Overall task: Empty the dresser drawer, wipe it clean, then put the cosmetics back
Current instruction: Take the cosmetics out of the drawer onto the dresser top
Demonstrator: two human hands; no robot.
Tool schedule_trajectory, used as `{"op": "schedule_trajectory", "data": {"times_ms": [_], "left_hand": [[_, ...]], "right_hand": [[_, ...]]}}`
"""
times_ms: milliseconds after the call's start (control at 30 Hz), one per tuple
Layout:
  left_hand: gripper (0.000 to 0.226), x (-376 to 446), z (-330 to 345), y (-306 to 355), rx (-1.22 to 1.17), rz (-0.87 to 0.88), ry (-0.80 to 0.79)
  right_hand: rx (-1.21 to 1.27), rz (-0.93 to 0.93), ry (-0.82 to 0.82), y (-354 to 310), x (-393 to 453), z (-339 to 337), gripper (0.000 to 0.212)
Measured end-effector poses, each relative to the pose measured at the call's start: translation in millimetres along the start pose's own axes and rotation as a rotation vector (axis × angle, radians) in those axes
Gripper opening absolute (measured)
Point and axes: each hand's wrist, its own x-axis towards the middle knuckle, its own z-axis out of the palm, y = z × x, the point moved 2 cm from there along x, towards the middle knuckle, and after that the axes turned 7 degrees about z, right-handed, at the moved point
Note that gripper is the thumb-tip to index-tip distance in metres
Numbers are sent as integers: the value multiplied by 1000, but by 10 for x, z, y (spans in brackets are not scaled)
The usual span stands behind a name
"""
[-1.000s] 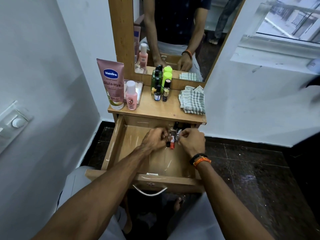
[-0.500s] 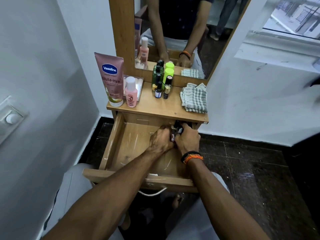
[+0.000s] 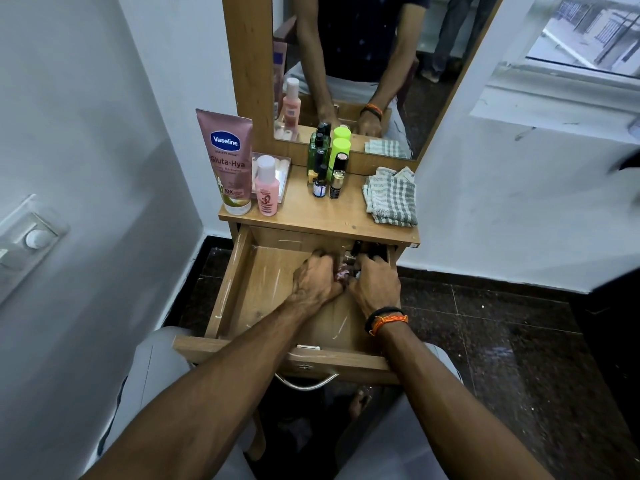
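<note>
Now both hands meet at mid-frame, at the drawer's (image 3: 242, 289) back right: left hand (image 3: 317, 280) and right hand (image 3: 372, 289) curl around small cosmetics (image 3: 343, 271) — light, hard, slippery tubes, best gathered by their bodies.

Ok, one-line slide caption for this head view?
Both hands, left hand and right hand, gather small cosmetics at the back of the open drawer; bottles and checked cloth sit on the dresser top.

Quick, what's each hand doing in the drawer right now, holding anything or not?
Left hand: fingers curled round small cosmetics at the back of the drawer.
Right hand: also curled round those cosmetics.
</note>
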Motion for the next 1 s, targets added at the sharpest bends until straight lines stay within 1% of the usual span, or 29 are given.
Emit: {"op": "schedule_trajectory", "data": {"times_ms": [133,200,267,367,467,567,667,733,833,1000], "left_hand": [[41,-27,-102,25,-76,28,-5],[29,-33,-139,29,-118,23,-19],[16,-43,-185,23,-175,0,-15],[13,-36,-272,3,-277,-7,27],[19,-40,-355,-23,-386,47,60],[23,-47,-412,-64,-500,78,130],[23,-70,-508,-64,-571,113,161],[24,-81,-586,-54,-562,160,163],[25,-74,-710,-11,-498,250,226],[30,22,-979,150,-289,400,416]], "right_hand": [[-85,-59,-3,-7,-34,-7,15],[-112,-68,-41,-11,-35,-9,12],[-94,-58,-42,-10,-42,-7,12],[35,18,-29,2,-68,-49,25],[192,105,-26,24,-81,-113,39],[280,147,15,64,-84,-169,41],[377,129,104,87,-102,-239,44],[458,98,181,62,-104,-325,45],[551,39,286,-39,-66,-492,41],[733,17,334,-233,196,-694,39]]}}
